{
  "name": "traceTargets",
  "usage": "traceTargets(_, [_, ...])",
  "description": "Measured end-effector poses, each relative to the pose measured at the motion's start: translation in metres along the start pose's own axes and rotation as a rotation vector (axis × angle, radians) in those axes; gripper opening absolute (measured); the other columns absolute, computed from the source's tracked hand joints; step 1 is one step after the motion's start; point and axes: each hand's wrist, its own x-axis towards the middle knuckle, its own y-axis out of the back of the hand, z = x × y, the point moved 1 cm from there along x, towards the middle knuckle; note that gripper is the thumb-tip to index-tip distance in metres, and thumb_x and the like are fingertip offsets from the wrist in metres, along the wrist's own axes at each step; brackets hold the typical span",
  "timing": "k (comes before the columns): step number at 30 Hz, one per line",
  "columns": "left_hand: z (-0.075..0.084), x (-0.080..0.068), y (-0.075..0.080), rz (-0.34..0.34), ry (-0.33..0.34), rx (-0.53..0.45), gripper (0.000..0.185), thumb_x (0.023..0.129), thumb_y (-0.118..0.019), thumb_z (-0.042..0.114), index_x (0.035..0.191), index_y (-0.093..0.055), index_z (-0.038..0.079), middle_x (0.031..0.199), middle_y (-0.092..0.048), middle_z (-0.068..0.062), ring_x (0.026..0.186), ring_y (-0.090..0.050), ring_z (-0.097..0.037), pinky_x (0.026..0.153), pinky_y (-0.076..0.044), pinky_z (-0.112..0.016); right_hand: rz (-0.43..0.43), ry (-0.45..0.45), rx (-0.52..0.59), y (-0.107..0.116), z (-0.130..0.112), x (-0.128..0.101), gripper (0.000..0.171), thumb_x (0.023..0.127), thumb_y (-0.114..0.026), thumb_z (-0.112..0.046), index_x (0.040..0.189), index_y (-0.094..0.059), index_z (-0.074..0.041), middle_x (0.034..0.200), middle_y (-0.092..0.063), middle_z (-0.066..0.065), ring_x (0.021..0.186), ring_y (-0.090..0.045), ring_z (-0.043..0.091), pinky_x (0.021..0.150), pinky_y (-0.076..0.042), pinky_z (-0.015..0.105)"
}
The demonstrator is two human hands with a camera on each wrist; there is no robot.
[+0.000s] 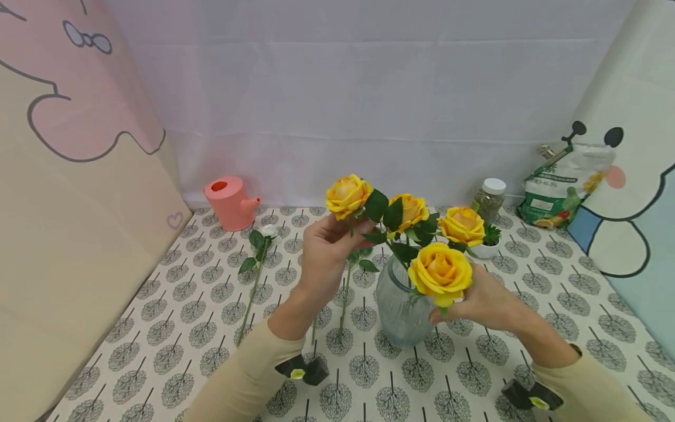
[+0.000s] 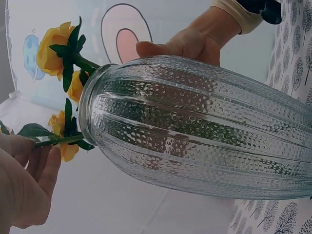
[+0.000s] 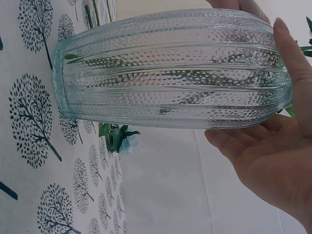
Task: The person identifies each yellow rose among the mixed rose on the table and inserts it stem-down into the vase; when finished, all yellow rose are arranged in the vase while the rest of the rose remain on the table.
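A ribbed clear glass vase stands upright on the patterned cloth, with yellow roses leaning out of its mouth. My right hand holds the vase near its top; in the right wrist view the thumb lies along one side of the glass and the fingers along the other. Left of the mouth, my left hand pinches a leafy green stem below a yellow rose. That stem runs toward the vase's rim in the left wrist view.
A white rose and another leafy stem lie left of the vase. Behind are a coral watering can on the left, and a lidded jar, a small potted plant and a green-white bag on the right.
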Motion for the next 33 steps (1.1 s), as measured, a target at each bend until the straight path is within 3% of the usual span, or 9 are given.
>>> traceTargets(5, [-0.004, 0.001, 0.001, -0.009, 0.010, 0.044, 0.020, 0.087, -0.068, -0.012, 0.105, -0.063, -0.018, 0.096, -0.073, -0.009, 0.078, -0.072, -0.017, 0.073, -0.062, -0.033, -0.019, -0.025, 0.014, 0.000, -0.001, 0.000, 0.066, 0.071, -0.088, -0.016, 0.128, -0.057, -0.002, 0.116, -0.066, 0.002, 0.108, -0.062, 0.016, 0.097, -0.051, 0.036])
traceTargets(9, [-0.008, 0.002, 0.002, -0.064, 0.031, 0.075, 0.021, 0.089, -0.068, -0.010, 0.108, -0.064, -0.018, 0.094, -0.074, -0.013, 0.079, -0.073, -0.020, 0.078, -0.061, -0.040, -0.023, -0.065, 0.039, 0.001, -0.001, -0.002, 0.071, 0.074, -0.087, -0.016, 0.132, -0.052, 0.007, 0.126, -0.063, 0.016, 0.117, -0.060, 0.035, 0.100, -0.049, 0.054])
traceTargets(11, [-0.010, 0.001, 0.002, -0.110, 0.058, 0.087, 0.022, 0.090, -0.069, -0.007, 0.110, -0.066, -0.015, 0.094, -0.075, -0.011, 0.081, -0.073, -0.021, 0.084, -0.060, -0.043, -0.028, -0.083, 0.069, 0.002, -0.002, -0.003, 0.074, 0.076, -0.087, -0.015, 0.133, -0.047, 0.012, 0.131, -0.058, 0.025, 0.122, -0.056, 0.044, 0.101, -0.046, 0.058])
traceTargets(14, [-0.014, 0.000, 0.001, -0.163, 0.097, 0.120, 0.024, 0.090, -0.070, -0.004, 0.112, -0.067, -0.013, 0.096, -0.075, -0.011, 0.089, -0.072, -0.020, 0.092, -0.056, -0.044, -0.037, -0.082, 0.119, 0.003, -0.002, -0.004, 0.073, 0.078, -0.087, -0.010, 0.132, -0.044, 0.015, 0.132, -0.054, 0.030, 0.124, -0.054, 0.047, 0.102, -0.047, 0.052])
traceTargets(18, [-0.018, -0.002, 0.002, -0.189, 0.120, 0.173, 0.024, 0.092, -0.070, -0.002, 0.114, -0.068, -0.011, 0.102, -0.074, -0.016, 0.097, -0.070, -0.020, 0.094, -0.055, -0.042, -0.033, -0.008, 0.162, 0.002, -0.001, -0.003, 0.070, 0.077, -0.086, -0.005, 0.131, -0.045, 0.010, 0.125, -0.061, 0.022, 0.120, -0.060, 0.033, 0.101, -0.050, 0.031])
traceTargets(20, [-0.019, -0.002, 0.002, -0.195, 0.124, 0.190, 0.024, 0.092, -0.068, -0.002, 0.115, -0.068, -0.011, 0.104, -0.074, -0.018, 0.099, -0.070, -0.022, 0.094, -0.055, -0.041, -0.033, 0.014, 0.173, 0.001, 0.000, -0.003, 0.073, 0.077, -0.086, -0.003, 0.134, -0.042, 0.008, 0.124, -0.063, 0.019, 0.119, -0.061, 0.031, 0.100, -0.049, 0.027])
traceTargets(24, [-0.022, -0.001, 0.003, -0.228, 0.120, 0.231, 0.027, 0.092, -0.066, -0.006, 0.118, -0.066, -0.011, 0.110, -0.071, -0.023, 0.103, -0.070, -0.028, 0.094, -0.056, -0.040, -0.035, -0.003, 0.152, 0.001, -0.001, -0.004, 0.068, 0.077, -0.086, -0.005, 0.131, -0.047, 0.008, 0.122, -0.064, 0.018, 0.120, -0.058, 0.041, 0.103, -0.048, 0.040])
traceTargets(29, [-0.025, 0.000, 0.005, -0.298, 0.131, 0.318, 0.031, 0.087, -0.066, -0.009, 0.118, -0.066, -0.011, 0.110, -0.070, -0.022, 0.100, -0.069, -0.025, 0.093, -0.056, -0.036, -0.049, -0.024, 0.127, 0.002, -0.002, -0.003, 0.057, 0.076, -0.087, -0.008, 0.121, -0.058, 0.011, 0.119, -0.066, 0.018, 0.121, -0.058, 0.044, 0.104, -0.041, 0.051])
traceTargets(33, [-0.024, 0.002, 0.008, -0.352, 0.143, 0.280, 0.033, 0.086, -0.065, -0.010, 0.119, -0.064, -0.014, 0.109, -0.069, -0.024, 0.097, -0.067, -0.021, 0.093, -0.056, -0.039, -0.051, -0.097, 0.060, 0.002, -0.002, -0.005, 0.068, 0.076, -0.088, -0.018, 0.128, -0.054, 0.012, 0.126, -0.063, 0.024, 0.124, -0.053, 0.050, 0.104, -0.039, 0.057])
